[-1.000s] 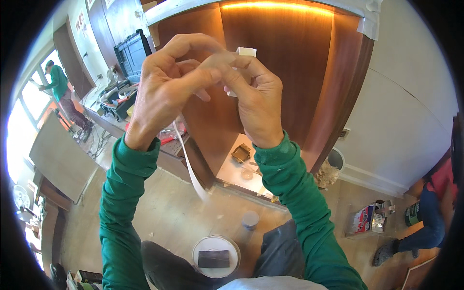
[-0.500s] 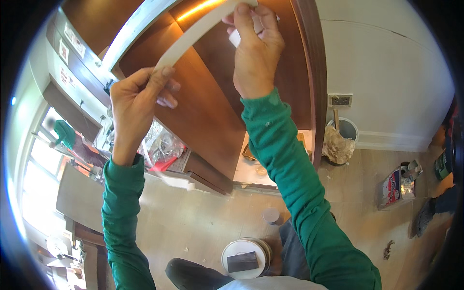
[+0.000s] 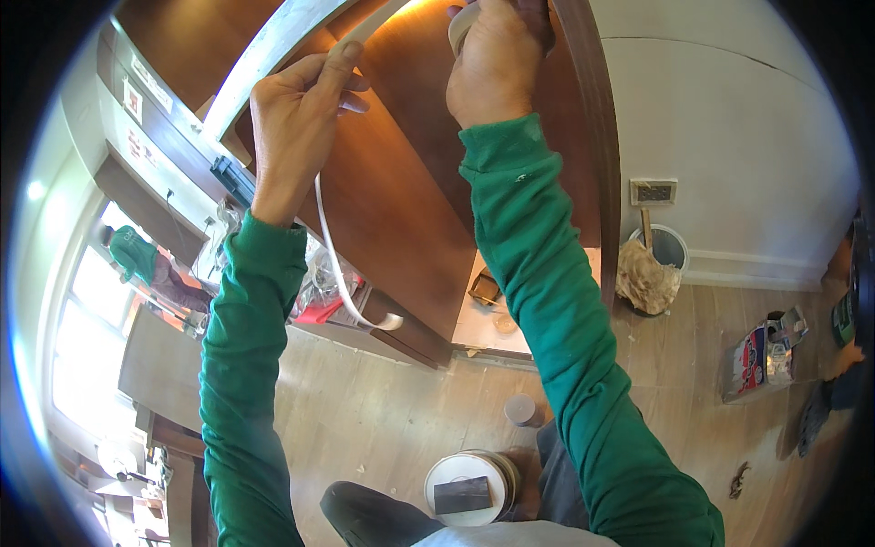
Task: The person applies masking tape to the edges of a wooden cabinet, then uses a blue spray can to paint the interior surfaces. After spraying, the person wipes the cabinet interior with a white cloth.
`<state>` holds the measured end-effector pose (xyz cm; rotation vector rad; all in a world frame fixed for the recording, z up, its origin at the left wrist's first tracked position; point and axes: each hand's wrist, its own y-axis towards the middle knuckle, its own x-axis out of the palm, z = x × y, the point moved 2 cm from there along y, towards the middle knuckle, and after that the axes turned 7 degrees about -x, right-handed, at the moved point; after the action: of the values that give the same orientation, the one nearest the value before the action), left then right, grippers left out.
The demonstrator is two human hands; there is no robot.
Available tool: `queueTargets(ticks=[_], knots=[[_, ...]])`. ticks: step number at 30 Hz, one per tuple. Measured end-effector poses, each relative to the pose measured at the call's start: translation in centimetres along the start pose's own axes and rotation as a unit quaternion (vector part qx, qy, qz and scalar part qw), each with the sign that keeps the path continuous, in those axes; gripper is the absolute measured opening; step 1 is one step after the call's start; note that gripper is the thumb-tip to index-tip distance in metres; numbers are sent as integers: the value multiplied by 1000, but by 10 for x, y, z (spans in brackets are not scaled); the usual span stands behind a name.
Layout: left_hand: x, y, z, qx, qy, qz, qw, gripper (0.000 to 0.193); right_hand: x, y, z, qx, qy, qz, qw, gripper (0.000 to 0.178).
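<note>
"As you face the cabinet (image 3: 392, 173), what are you gripping?"

"My left hand (image 3: 296, 114) pinches the white strip (image 3: 372, 22) between thumb and finger; its loose end (image 3: 390, 322) dangles below. My right hand (image 3: 501, 68) curls around the pale roll (image 3: 459, 29). I hold both high in front of the cabinet."

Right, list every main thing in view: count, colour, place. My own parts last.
White strip: one, white, in left hand
Roll: one, pale, in right hand
Cabinet: one, brown, ahead
Strip light: one, yellow, cabinet top
Open bucket: one, grey, beside cabinet
Crumpled paper: one, tan, at open bucket
Lidded bucket: one, white lid, between knees
Flat block: one, dark, on that lid
Round disc: one, grey, floor
Container: one, multicoloured, floor right
Board: one, beige, left
Person: one, green top, far left
Hands: two, bare, upper frame
Sleeves: two, green, below hands
Knees: two, dark, bottom
</note>
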<state>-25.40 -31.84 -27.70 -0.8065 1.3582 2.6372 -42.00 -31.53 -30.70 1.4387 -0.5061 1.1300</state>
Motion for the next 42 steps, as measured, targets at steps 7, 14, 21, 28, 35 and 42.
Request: queueTargets(ticks=[7,14,21,28,35,42], knots=[[1,3,5,14,9,-1,1000,42,0,6,-3,-5,11,-5,1000,16],[-1,8,6,0,14,-18,1000,39,5,4,-7,-7,56,-7,998,22],[0,10,10,-5,24,-15,1000,40,1,8,-3,63,81,-1,995,23],[0,11,10,6,31,-15,999,39,6,7,-5,59,95,4,994,27],[2,11,7,-7,19,-24,1000,40,4,10,-3,85,138,-9,987,33],[0,11,8,-49,3,-20,999,41,12,5,-8,110,154,45,981,35]])
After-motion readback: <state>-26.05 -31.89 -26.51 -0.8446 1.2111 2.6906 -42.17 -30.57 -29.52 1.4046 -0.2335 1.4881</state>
